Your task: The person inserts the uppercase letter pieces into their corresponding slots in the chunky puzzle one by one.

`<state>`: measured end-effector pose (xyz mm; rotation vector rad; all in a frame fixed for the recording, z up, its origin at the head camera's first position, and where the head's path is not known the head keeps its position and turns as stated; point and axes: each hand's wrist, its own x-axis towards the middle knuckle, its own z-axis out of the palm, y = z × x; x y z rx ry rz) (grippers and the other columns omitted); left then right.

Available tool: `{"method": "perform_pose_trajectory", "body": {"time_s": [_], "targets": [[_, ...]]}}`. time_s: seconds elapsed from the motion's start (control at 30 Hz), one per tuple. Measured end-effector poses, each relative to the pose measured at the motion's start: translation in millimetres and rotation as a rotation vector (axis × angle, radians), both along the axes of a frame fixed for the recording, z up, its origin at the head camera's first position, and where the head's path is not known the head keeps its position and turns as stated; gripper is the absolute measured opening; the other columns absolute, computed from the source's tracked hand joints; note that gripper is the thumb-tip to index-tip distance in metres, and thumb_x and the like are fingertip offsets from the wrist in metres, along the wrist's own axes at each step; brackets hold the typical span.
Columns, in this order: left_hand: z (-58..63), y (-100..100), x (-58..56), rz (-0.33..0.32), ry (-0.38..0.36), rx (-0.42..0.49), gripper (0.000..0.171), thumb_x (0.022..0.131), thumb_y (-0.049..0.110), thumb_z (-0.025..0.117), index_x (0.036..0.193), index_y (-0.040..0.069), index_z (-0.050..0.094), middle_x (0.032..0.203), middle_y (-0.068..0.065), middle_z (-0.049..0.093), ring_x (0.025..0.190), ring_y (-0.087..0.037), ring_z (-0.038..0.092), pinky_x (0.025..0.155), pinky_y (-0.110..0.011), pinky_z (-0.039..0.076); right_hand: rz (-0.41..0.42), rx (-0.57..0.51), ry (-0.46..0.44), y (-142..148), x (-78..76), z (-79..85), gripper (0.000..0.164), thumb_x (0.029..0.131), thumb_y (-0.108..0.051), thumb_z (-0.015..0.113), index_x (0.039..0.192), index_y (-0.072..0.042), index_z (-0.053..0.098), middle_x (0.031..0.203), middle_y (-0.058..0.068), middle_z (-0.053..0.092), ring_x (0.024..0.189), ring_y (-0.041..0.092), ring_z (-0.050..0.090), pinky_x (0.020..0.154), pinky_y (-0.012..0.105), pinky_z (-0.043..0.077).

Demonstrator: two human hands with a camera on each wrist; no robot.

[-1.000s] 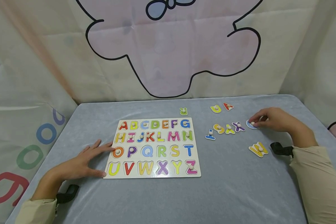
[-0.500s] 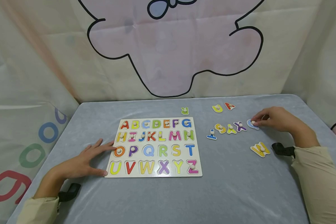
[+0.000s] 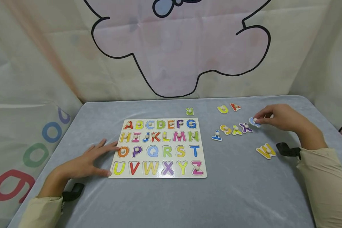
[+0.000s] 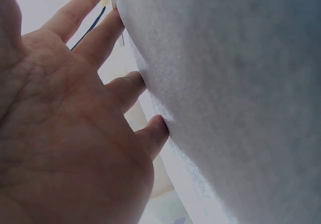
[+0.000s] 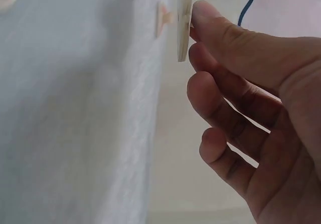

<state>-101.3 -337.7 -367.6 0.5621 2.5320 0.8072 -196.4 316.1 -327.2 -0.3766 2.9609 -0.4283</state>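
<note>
My right hand (image 3: 282,118) pinches a blue, white-edged letter piece (image 3: 254,124), apparently a Q, by its knob between thumb and forefinger. In the right wrist view, that wooden piece (image 5: 184,30) is held off the cloth, seen edge-on. The white alphabet puzzle board (image 3: 188,158) lies flat on the table. My left hand (image 3: 82,164) is spread at its left side, thumb and forefinger touching the edge. In the left wrist view, the other fingertips (image 4: 159,126) meet the grey cloth. A to P and Z bear knobbed pieces; Q to Y show bare recesses.
Near my right hand lie purple X (image 3: 245,128), yellow-green Y (image 3: 237,130), yellow S (image 3: 225,129) and blue T (image 3: 216,136) pieces. A yellow W (image 3: 266,151) is closer. Farther back lie a yellow U (image 3: 223,109), a red V-like piece (image 3: 235,107) and a green R (image 3: 189,111).
My right hand has raised the blue letter piece slightly off the cloth while pinching its knob. My left hand stays at the board's edge; the head view has shifted a little.
</note>
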Motion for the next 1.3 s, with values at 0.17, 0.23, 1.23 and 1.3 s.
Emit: {"method": "perform_pose_trajectory", "body": {"time_s": [0.17, 0.23, 1.23, 1.3], "targets": [[-1.0, -2, 0.0, 0.0, -0.003, 0.001, 0.079, 0.075, 0.048, 0.082, 0.144, 0.038, 0.045, 0.165, -0.006, 0.026, 0.153, -0.048, -0.004, 0.112, -0.075, 0.001, 0.004, -0.018, 0.017, -14, 3.7, 10.2, 0.021, 0.088, -0.036, 0.075, 0.105, -0.023, 0.078, 0.101, -0.004, 0.074, 0.085, 0.004, 0.055, 0.07, 0.025, 0.045], [-1.5, -3, 0.3, 0.003, -0.002, 0.002, 0.079, 0.075, 0.047, 0.082, 0.144, 0.038, 0.045, 0.165, -0.006, 0.026, 0.153, -0.048, -0.004, 0.112, -0.075, 0.001, 0.013, -0.019, 0.028, -21, 4.7, 13.4, 0.021, 0.089, -0.037, 0.075, 0.104, -0.024, 0.078, 0.1, -0.005, 0.074, 0.085, 0.004, 0.055, 0.07, 0.025, 0.045], [-2.6, -2, 0.0, 0.009, -0.003, -0.003, 0.081, 0.075, 0.047, 0.083, 0.146, 0.037, 0.044, 0.166, -0.006, 0.026, 0.153, -0.048, -0.005, 0.114, -0.074, -0.002, 0.219, -0.124, 0.057, -113, 1.6, 37.7, 0.013, 0.087, -0.02, 0.078, 0.1, -0.02, 0.079, 0.094, -0.004, 0.071, 0.079, 0.013, 0.058, 0.064, 0.027, 0.046], [-3.0, -1, -0.7, 0.002, 0.004, 0.002, 0.081, 0.075, 0.046, 0.083, 0.145, 0.037, 0.045, 0.165, -0.006, 0.026, 0.153, -0.048, -0.004, 0.113, -0.074, -0.001, 0.224, -0.136, 0.045, -122, 1.7, 39.4, 0.013, 0.087, -0.021, 0.078, 0.1, -0.021, 0.079, 0.093, -0.004, 0.071, 0.08, 0.013, 0.059, 0.064, 0.028, 0.047]]}}
